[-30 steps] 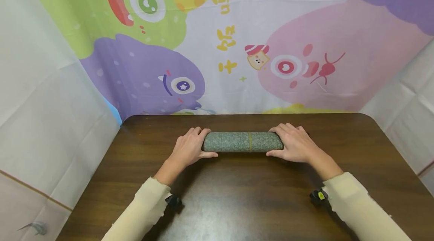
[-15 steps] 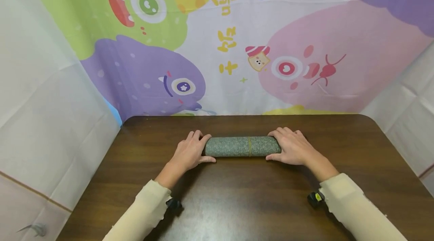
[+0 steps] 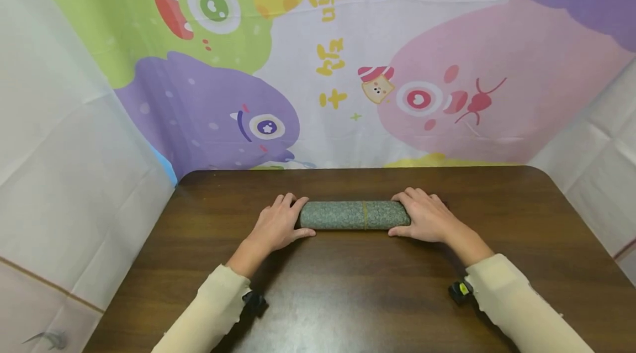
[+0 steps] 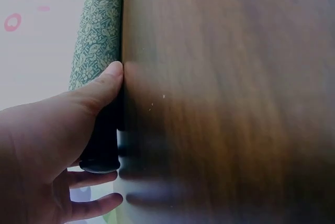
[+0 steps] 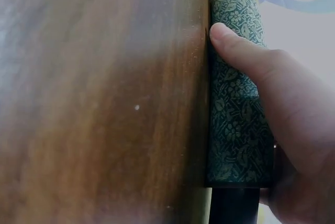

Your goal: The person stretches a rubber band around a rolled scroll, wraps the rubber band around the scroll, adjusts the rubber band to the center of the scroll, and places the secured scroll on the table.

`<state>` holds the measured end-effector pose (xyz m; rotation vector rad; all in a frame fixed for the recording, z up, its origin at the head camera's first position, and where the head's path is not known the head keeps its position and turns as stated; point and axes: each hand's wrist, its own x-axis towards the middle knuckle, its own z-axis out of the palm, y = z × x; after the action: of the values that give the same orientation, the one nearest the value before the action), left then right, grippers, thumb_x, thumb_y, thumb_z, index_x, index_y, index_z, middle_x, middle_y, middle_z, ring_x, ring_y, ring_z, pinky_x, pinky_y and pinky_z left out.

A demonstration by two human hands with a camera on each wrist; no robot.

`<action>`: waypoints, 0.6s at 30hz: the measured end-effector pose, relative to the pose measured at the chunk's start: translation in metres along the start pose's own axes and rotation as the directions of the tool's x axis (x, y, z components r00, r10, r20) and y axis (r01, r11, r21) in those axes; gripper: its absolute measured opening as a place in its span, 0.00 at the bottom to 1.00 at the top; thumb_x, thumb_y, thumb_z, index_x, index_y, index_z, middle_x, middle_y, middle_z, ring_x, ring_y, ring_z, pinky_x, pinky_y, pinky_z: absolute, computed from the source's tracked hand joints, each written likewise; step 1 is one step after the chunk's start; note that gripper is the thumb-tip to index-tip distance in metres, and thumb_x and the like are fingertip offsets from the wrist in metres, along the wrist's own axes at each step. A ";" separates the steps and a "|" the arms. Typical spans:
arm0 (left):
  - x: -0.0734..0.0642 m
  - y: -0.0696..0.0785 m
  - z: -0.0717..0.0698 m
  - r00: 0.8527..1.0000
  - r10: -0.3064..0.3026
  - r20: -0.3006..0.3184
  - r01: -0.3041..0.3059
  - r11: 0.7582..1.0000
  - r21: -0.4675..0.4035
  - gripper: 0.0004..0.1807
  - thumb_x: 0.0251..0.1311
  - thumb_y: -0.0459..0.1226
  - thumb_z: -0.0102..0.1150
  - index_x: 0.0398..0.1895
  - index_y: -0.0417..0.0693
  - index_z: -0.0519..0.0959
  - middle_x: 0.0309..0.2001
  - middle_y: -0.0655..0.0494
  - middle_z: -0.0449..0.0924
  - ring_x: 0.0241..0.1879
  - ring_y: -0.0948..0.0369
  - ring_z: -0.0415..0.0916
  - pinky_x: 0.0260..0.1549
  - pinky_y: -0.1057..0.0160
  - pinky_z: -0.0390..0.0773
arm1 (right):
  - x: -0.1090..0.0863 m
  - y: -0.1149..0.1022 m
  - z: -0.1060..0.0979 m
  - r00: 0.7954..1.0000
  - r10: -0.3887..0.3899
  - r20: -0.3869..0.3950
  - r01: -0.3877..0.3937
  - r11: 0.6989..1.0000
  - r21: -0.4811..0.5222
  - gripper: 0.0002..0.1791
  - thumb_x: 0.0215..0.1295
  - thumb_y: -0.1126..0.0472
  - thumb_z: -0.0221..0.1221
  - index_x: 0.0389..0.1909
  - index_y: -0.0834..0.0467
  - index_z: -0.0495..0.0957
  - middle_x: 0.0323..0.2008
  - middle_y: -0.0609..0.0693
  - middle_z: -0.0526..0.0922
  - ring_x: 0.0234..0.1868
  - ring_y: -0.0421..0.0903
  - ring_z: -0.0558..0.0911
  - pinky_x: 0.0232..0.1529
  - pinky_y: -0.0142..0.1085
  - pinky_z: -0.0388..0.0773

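Observation:
A rolled scroll (image 3: 343,215) in green floral brocade lies crosswise near the far side of the table, with a thin yellow band (image 3: 365,215) around it right of its middle. My left hand (image 3: 278,223) grips its left end, thumb along the near side. In the left wrist view, a dark roller knob (image 4: 99,164) sticks out past that thumb, and two fingers extend beyond it. At the other end, my right hand (image 3: 427,215) holds the scroll with the thumb on the near side and the fingers over the far side. A dark rod end (image 5: 234,205) shows below the brocade in the right wrist view.
The dark brown wooden table (image 3: 348,298) reaches back to a cartoon-printed curtain (image 3: 343,137). Pale sheeting (image 3: 59,137) hangs at the left, with more at the right. Black wrist cameras (image 3: 255,303) sit under both cream sleeves (image 3: 517,298).
Both hands have brought the scroll slightly down and toward me in the head view, mostly in the first half second. Since then it has stayed almost still.

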<state>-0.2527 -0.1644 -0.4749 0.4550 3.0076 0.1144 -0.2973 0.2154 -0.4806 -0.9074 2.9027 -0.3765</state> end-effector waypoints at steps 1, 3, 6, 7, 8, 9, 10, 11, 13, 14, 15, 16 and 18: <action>0.000 0.000 0.000 1.000 -0.006 0.005 0.006 1.000 -0.001 0.48 0.70 0.65 0.70 0.85 0.53 0.71 0.69 0.41 0.79 0.67 0.43 0.79 0.45 0.43 0.88 | 0.000 0.000 0.000 1.000 -0.001 0.010 0.001 1.000 0.008 0.45 0.67 0.34 0.75 0.73 0.60 0.79 0.64 0.61 0.84 0.65 0.64 0.83 0.58 0.65 0.81; 0.000 -0.001 0.000 1.000 -0.016 0.010 0.016 1.000 -0.004 0.48 0.69 0.66 0.70 0.85 0.54 0.70 0.70 0.42 0.79 0.68 0.44 0.79 0.46 0.43 0.89 | 0.000 -0.001 0.001 1.000 -0.007 0.020 0.007 1.000 0.022 0.45 0.69 0.35 0.74 0.75 0.61 0.77 0.64 0.63 0.82 0.64 0.64 0.81 0.60 0.66 0.80; 0.000 -0.001 -0.001 1.000 -0.022 0.005 0.022 1.000 -0.009 0.49 0.68 0.66 0.71 0.85 0.54 0.70 0.70 0.42 0.79 0.68 0.44 0.79 0.47 0.43 0.90 | 0.000 -0.001 0.002 1.000 -0.015 0.016 0.014 1.000 0.019 0.45 0.71 0.36 0.73 0.77 0.61 0.76 0.64 0.63 0.82 0.63 0.64 0.80 0.62 0.65 0.80; 0.000 0.000 -0.001 1.000 -0.022 0.003 0.022 1.000 -0.012 0.49 0.68 0.66 0.71 0.85 0.54 0.70 0.70 0.42 0.79 0.69 0.44 0.79 0.47 0.43 0.90 | 0.000 0.000 0.002 1.000 -0.014 0.013 0.013 1.000 0.015 0.45 0.71 0.36 0.73 0.77 0.61 0.76 0.63 0.63 0.82 0.63 0.63 0.80 0.62 0.64 0.80; 0.001 0.000 -0.002 1.000 -0.022 0.004 0.022 1.000 -0.015 0.50 0.68 0.66 0.71 0.86 0.53 0.70 0.70 0.41 0.79 0.69 0.43 0.79 0.48 0.43 0.90 | 0.000 0.000 0.003 1.000 -0.011 0.010 0.011 1.000 0.013 0.45 0.71 0.36 0.73 0.77 0.61 0.76 0.63 0.63 0.82 0.62 0.63 0.80 0.61 0.64 0.80; 0.001 0.001 -0.002 1.000 -0.022 0.006 0.022 1.000 -0.018 0.50 0.69 0.66 0.71 0.86 0.53 0.69 0.70 0.41 0.79 0.70 0.43 0.79 0.48 0.42 0.90 | -0.001 0.001 0.003 1.000 -0.008 0.008 0.008 1.000 0.008 0.45 0.71 0.36 0.73 0.77 0.61 0.76 0.62 0.62 0.82 0.62 0.63 0.80 0.61 0.63 0.80; 0.001 0.001 -0.001 1.000 -0.022 0.008 0.022 1.000 -0.020 0.50 0.69 0.66 0.71 0.86 0.54 0.69 0.71 0.41 0.79 0.70 0.43 0.79 0.48 0.42 0.90 | -0.001 0.001 0.003 1.000 -0.006 0.008 0.006 1.000 0.007 0.45 0.70 0.36 0.73 0.77 0.61 0.76 0.62 0.62 0.82 0.61 0.62 0.81 0.60 0.63 0.80; 0.001 0.002 -0.001 1.000 -0.024 0.009 0.024 0.999 -0.025 0.50 0.69 0.66 0.71 0.87 0.54 0.68 0.71 0.41 0.79 0.71 0.43 0.79 0.48 0.42 0.90 | -0.002 0.001 0.003 1.000 -0.005 0.009 0.005 1.000 0.007 0.46 0.70 0.35 0.73 0.77 0.61 0.76 0.62 0.62 0.82 0.61 0.62 0.81 0.60 0.63 0.80; 0.000 0.003 0.000 1.000 -0.028 0.010 0.028 0.999 -0.037 0.50 0.69 0.66 0.71 0.88 0.55 0.67 0.73 0.41 0.78 0.71 0.43 0.79 0.48 0.42 0.90 | -0.004 0.002 0.003 1.000 -0.001 0.010 0.000 1.000 0.021 0.47 0.70 0.34 0.72 0.79 0.61 0.75 0.63 0.62 0.82 0.61 0.63 0.82 0.63 0.66 0.80; -0.001 0.003 0.001 1.000 -0.028 0.010 0.029 0.999 -0.045 0.51 0.69 0.66 0.71 0.88 0.56 0.66 0.74 0.41 0.78 0.72 0.43 0.79 0.48 0.42 0.90 | -0.005 0.002 0.002 1.000 0.004 0.008 -0.004 1.000 0.031 0.48 0.71 0.33 0.71 0.80 0.60 0.74 0.64 0.63 0.82 0.63 0.64 0.83 0.67 0.68 0.79; -0.001 0.002 0.001 1.000 -0.028 0.004 0.028 0.998 -0.054 0.51 0.69 0.66 0.71 0.89 0.57 0.65 0.75 0.42 0.77 0.74 0.43 0.78 0.48 0.41 0.90 | -0.006 0.002 0.001 1.000 0.010 0.003 -0.010 0.999 0.043 0.49 0.72 0.32 0.70 0.81 0.59 0.73 0.66 0.63 0.82 0.66 0.65 0.83 0.71 0.71 0.76; -0.002 0.002 0.002 1.000 -0.025 -0.005 0.025 0.998 -0.063 0.52 0.69 0.65 0.72 0.89 0.58 0.64 0.78 0.42 0.76 0.77 0.43 0.76 0.50 0.40 0.90 | -0.007 0.003 0.000 1.000 0.016 -0.004 -0.015 0.998 0.054 0.49 0.72 0.32 0.69 0.83 0.58 0.72 0.68 0.64 0.82 0.69 0.66 0.83 0.75 0.74 0.72; -0.004 0.000 0.002 0.999 -0.011 -0.038 0.008 0.996 -0.087 0.54 0.68 0.64 0.73 0.90 0.58 0.62 0.82 0.42 0.72 0.82 0.41 0.72 0.54 0.37 0.89 | -0.010 0.004 -0.004 0.999 0.030 -0.027 -0.028 0.997 0.072 0.48 0.74 0.31 0.67 0.84 0.55 0.71 0.74 0.65 0.81 0.76 0.68 0.80 0.80 0.78 0.63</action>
<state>-0.2487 -0.1650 -0.4764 0.4353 3.0274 0.2550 -0.2919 0.2249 -0.4773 -0.8550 2.9034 -0.4917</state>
